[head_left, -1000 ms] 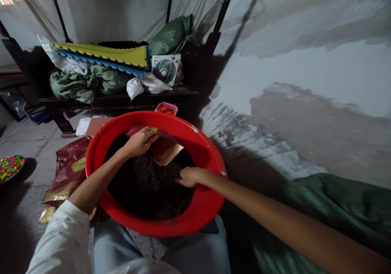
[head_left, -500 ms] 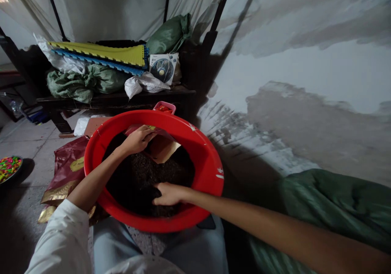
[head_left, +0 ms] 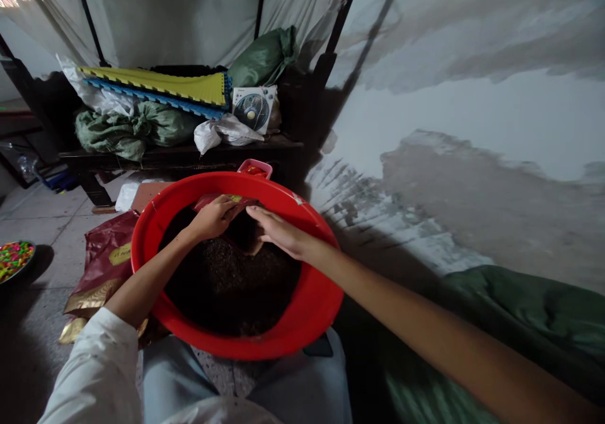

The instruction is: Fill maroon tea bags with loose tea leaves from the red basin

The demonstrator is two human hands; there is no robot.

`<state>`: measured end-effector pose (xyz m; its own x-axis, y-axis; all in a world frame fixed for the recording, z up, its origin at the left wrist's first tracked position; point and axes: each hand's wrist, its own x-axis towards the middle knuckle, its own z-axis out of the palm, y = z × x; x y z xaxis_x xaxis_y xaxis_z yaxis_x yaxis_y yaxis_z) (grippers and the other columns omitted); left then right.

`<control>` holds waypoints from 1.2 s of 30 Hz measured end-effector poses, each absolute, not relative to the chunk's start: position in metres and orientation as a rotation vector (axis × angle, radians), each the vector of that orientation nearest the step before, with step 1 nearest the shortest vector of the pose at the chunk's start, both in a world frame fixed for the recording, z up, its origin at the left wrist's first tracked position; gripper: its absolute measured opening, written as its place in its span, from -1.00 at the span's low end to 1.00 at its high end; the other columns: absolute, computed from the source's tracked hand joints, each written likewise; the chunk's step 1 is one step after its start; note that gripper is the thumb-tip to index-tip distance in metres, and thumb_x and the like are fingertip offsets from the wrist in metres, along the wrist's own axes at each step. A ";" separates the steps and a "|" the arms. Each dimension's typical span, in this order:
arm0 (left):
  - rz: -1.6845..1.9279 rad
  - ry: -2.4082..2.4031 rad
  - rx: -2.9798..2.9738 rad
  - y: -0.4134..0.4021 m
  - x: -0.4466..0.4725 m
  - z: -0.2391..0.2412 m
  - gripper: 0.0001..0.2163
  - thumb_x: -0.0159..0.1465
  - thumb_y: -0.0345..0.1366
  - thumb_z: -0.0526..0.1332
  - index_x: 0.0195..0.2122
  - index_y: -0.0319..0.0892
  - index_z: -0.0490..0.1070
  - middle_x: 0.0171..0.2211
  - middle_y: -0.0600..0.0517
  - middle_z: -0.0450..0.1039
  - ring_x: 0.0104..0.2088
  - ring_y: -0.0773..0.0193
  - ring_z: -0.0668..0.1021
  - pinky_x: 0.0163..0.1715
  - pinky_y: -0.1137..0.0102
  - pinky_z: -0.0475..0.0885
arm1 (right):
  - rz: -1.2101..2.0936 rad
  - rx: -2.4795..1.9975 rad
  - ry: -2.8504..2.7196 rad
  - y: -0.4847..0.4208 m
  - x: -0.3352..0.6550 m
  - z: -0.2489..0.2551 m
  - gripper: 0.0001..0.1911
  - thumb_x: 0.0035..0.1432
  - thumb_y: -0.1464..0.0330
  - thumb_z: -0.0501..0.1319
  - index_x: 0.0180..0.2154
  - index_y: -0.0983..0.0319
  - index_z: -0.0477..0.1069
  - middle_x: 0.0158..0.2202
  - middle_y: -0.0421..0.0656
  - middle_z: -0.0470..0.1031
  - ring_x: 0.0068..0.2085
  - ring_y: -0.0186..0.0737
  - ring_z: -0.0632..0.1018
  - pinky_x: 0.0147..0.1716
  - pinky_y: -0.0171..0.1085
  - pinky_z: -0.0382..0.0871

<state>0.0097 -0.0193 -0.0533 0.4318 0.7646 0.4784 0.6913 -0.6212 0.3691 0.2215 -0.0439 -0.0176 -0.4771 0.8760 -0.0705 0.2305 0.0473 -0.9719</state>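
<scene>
A large red basin (head_left: 314, 273) stands between my knees, partly filled with dark loose material (head_left: 246, 292) that looks like small dry flakes. Inside it, toward the back, a dark red bag (head_left: 248, 202) is tilted with its mouth facing me. My left hand (head_left: 215, 217) grips the bag's left edge, fingers over the rim. At the bag's right side is my right hand (head_left: 281, 232), its fingers stretched across the mouth and its thumb apart below them. Whether loose material lies under those fingers is hidden.
Dark red and gold bags (head_left: 106, 257) lie left of the basin. A bowl of colourful pieces (head_left: 16, 260) sits on the floor at far left. Behind, a dark bench (head_left: 174, 156) carries foam mats, sacks and a fan (head_left: 253, 109). A green sack (head_left: 524, 310) is at right.
My right hand has come up out of the dark material to the bag's mouth. The left hand still holds the bag in nearly the same spot.
</scene>
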 end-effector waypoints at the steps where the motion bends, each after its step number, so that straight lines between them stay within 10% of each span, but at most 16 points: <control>1: 0.952 1.308 2.556 -0.020 0.011 -0.053 -0.64 0.54 -0.19 0.00 0.01 -0.22 0.57 -0.01 -0.20 0.55 0.00 0.08 0.58 0.06 0.20 0.50 | 1.325 -1.112 -1.885 -0.049 0.225 -0.019 -0.49 0.39 0.02 0.13 0.21 0.16 0.42 0.25 0.04 0.49 0.15 -0.04 0.57 0.09 -0.03 0.50; 6: 1.087 1.466 2.432 -0.023 0.015 -0.053 -0.72 0.52 -0.26 0.04 0.01 -0.15 0.55 -0.01 -0.13 0.58 -0.02 0.12 0.60 0.06 0.24 0.51 | 0.986 -0.696 -2.637 -0.092 0.218 -0.031 -0.67 0.40 0.18 0.18 -0.08 0.25 0.60 -0.14 -0.03 0.63 -0.17 -0.15 0.64 -0.05 -0.18 0.52; 11: 1.559 1.715 2.130 -0.019 0.007 -0.051 -0.69 0.50 -0.38 0.00 0.09 -0.13 0.50 0.07 -0.13 0.55 0.06 0.09 0.59 0.11 0.21 0.50 | 0.818 -0.482 -3.184 -0.124 0.183 -0.081 -0.32 0.40 0.03 0.19 0.41 0.17 0.30 0.42 0.19 0.27 0.32 0.23 0.46 0.25 0.08 0.42; 17: 1.022 1.375 2.456 -0.019 0.010 -0.057 -0.74 0.50 -0.28 0.06 0.01 -0.16 0.54 0.04 -0.16 0.55 0.05 0.06 0.60 0.12 0.18 0.52 | 0.488 -0.760 -3.470 -0.125 0.197 -0.104 -0.30 0.31 0.06 0.27 0.40 0.11 0.33 0.30 0.26 0.42 0.22 0.44 0.54 0.05 0.24 0.54; 26: 0.825 1.346 2.529 -0.025 0.023 -0.063 -0.65 0.56 -0.17 0.01 0.21 -0.10 0.47 0.16 -0.13 0.49 0.20 0.11 0.53 0.27 0.20 0.44 | 0.638 -1.258 -3.502 -0.095 0.229 -0.106 -0.03 0.09 0.07 0.46 0.44 0.19 0.24 0.30 0.35 0.41 0.17 0.41 0.59 0.04 0.11 0.55; 36: 0.783 1.316 2.569 -0.024 0.022 -0.067 -0.68 0.54 -0.20 0.04 0.17 -0.07 0.50 0.10 -0.12 0.52 0.11 0.15 0.56 0.19 0.23 0.49 | 1.148 -1.147 -3.168 -0.095 0.232 -0.096 -0.15 -0.01 0.23 0.46 0.33 0.27 0.41 0.21 0.13 0.55 0.22 0.16 0.57 0.16 -0.08 0.48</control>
<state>0.0220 -0.0239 -0.0671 0.4790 0.7907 0.3811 0.7121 -0.6039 0.3580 0.2316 -0.0953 -0.0964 -0.7151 0.4179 -0.5603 0.6798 0.6022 -0.4185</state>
